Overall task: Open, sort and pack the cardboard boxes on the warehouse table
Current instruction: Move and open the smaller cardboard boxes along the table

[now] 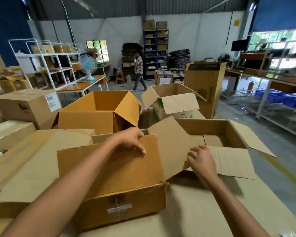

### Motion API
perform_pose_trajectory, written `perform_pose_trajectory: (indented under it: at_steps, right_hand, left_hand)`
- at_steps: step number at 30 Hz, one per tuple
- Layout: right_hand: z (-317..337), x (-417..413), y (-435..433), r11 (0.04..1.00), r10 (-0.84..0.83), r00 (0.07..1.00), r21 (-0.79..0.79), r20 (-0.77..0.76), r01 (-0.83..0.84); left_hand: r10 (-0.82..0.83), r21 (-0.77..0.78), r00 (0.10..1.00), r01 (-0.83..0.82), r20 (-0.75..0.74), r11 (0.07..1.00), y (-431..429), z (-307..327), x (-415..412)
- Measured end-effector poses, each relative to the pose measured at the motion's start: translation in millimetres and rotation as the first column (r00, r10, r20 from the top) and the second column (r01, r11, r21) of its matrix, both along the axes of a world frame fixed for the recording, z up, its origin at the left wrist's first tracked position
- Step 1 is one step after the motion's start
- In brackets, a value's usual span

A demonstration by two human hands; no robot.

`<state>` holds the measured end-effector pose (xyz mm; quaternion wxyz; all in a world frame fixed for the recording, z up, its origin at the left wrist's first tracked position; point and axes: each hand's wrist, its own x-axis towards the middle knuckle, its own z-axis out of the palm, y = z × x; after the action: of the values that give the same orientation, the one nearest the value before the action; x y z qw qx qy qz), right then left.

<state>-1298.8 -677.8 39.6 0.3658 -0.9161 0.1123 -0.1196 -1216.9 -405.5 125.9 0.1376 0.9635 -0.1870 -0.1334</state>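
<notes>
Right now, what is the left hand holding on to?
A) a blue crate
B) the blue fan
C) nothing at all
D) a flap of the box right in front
D: the left hand has its fingers curled over the top edge of the raised flap of the near box, with the thumb on the flap's front.

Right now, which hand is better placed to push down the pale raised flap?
Right: the right hand sits at that pale flap, while the left hand grips the brown flap by its edge.
</notes>
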Motion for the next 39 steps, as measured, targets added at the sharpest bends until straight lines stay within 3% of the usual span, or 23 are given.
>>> perform_pose_trajectory:
  at_steps: [6, 10, 13, 15, 17, 19, 22, 25, 28, 35, 39]
  right_hand:
    - [31.8, 18.3, 13.5, 0.986, 0.163, 0.984, -0.019, -0.071, -0.164]
    - [41.5, 22.1, 33.1, 0.950, 0.308, 0.929, 0.013, -0.206, -0.312]
    - [37.3, 24.3, 51.4, 0.942, 0.315, 0.925, -0.048, -0.211, -0.332]
    - [37.4, 24.4, 60.3, 0.954, 0.225, 0.948, -0.148, -0.223, -0.261]
    - [43.4, 20.6, 66.7, 0.906, 0.148, 0.967, -0.364, -0.209, -0.217]
    - [51.6, 15.2, 72.6, 0.784, 0.164, 0.977, -0.583, -0.135, -0.213]
    - [61.3, 11.7, 84.2, 0.711, 0.256, 0.967, -0.674, -0.019, -0.201]
    - [59.6, 16.3, 101.0, 0.700, 0.336, 0.942, -0.675, 0.019, -0.236]
    - [49.4, 21.7, 117.9, 0.749, 0.362, 0.931, -0.608, 0.043, -0.263]
    - [14.7, 16.2, 125.6, 0.865, 0.288, 0.952, -0.396, -0.108, -0.307]
    - [-4.2, 14.6, 110.6, 0.936, 0.247, 0.968, -0.244, -0.055, -0.253]
  left_hand:
    - [-0.023, -0.096, 0.982, 0.041, 0.187, 0.995, 21.4, 85.0, -29.9]
    - [0.070, -0.199, 0.940, -0.003, 0.333, 0.980, 44.1, 129.8, -46.8]
    - [0.123, -0.254, 0.900, -0.015, 0.417, 0.967, 55.0, 149.0, -56.4]
    - [0.156, -0.288, 0.877, -0.021, 0.455, 0.957, 59.9, 154.8, -60.0]
    - [0.188, -0.304, 0.850, -0.035, 0.492, 0.952, 63.2, 157.9, -63.1]
    - [0.219, -0.315, 0.825, -0.052, 0.520, 0.948, 66.1, 160.4, -66.7]
    - [0.256, -0.330, 0.788, -0.072, 0.560, 0.941, 73.3, 164.9, -72.5]
    - [0.284, -0.329, 0.732, -0.087, 0.620, 0.940, 80.7, 171.6, -78.8]
    - [0.289, -0.298, 0.689, -0.111, 0.664, 0.948, 84.7, 173.7, -84.5]
    - [0.177, -0.132, 0.753, -0.120, 0.633, 0.984, 66.2, 125.2, -89.1]
    - [0.071, -0.063, 0.752, -0.040, 0.655, 0.997, 34.8, 59.3, -102.5]
